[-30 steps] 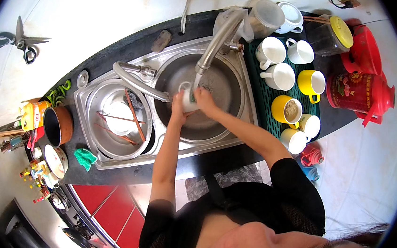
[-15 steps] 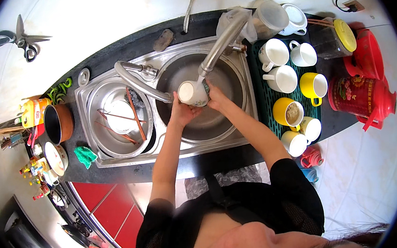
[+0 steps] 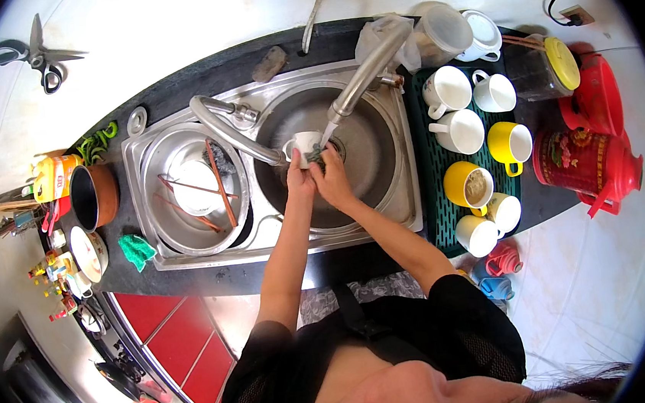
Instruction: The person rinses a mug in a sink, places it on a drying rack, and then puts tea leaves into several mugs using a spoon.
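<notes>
In the right sink bowl (image 3: 375,185), my left hand (image 3: 299,176) is closed around a white mug (image 3: 305,139), which has its handle on the left. A small, crumpled dark green cloth (image 3: 315,154) is pinched in the fingers of my right hand (image 3: 330,179) and pressed against the mug's near side. Water runs from the metal faucet (image 3: 354,83) just right of the mug, close to the right fingers. Parts of the mug are hidden behind my fingers and the cloth.
A steel basin (image 3: 157,223) with chopsticks and a dish sits in the left bowl; a second curved spout (image 3: 225,139) arches nearby. Right of the sink, a green rack (image 3: 441,222) holds several white and yellow mugs. A red thermos (image 3: 584,163) and a brown pot (image 3: 106,197) stand on the counter.
The mug has turned from base facing up to a more upright pose, its handle now showing on the left. My right hand has come left and lower, closer to my left hand.
</notes>
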Demonstrator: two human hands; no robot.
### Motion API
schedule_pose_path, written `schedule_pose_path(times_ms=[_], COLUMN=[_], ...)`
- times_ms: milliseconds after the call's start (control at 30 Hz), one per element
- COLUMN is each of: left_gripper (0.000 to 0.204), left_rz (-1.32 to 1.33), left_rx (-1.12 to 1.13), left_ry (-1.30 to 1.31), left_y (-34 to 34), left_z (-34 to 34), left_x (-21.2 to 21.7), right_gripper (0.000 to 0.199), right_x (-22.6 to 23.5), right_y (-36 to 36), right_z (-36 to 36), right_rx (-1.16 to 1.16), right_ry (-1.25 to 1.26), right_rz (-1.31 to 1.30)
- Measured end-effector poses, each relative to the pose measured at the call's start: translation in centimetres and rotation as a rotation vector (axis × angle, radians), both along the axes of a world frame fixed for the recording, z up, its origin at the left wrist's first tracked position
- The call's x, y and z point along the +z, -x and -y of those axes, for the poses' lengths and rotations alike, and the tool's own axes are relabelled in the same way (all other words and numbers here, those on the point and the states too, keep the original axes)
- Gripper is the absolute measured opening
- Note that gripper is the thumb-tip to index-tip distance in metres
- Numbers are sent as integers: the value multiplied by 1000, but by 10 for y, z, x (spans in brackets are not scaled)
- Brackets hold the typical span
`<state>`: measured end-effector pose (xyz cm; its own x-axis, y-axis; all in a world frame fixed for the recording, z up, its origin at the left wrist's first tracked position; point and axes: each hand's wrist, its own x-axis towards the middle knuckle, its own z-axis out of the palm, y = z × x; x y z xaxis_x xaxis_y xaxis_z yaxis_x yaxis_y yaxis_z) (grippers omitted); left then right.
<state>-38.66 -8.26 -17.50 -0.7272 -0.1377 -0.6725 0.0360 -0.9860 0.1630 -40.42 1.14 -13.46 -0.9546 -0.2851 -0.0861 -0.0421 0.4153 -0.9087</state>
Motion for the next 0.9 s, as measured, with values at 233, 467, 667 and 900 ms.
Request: schedule_pose_path(times_ms=[233,467,667,900], left_gripper=[32,34,35,36], left_rz=[115,134,29,142], left_rx=[-37,-110,-203,-306], left_ry=[91,106,40,170], left_y=[-2,-12,-9,-18], left_z=[-30,-15,-14,-15], left_x=[13,11,22,30], right_gripper=[37,37,36,27], right_x=[-28,-21,-26,-13], right_y=[46,11,15,40], right_z=[4,8,-5,-14], right_rx=[-34,-82,-295,252], right_ry=[142,-180,95,-237], right_rz=[224,-145,228,87])
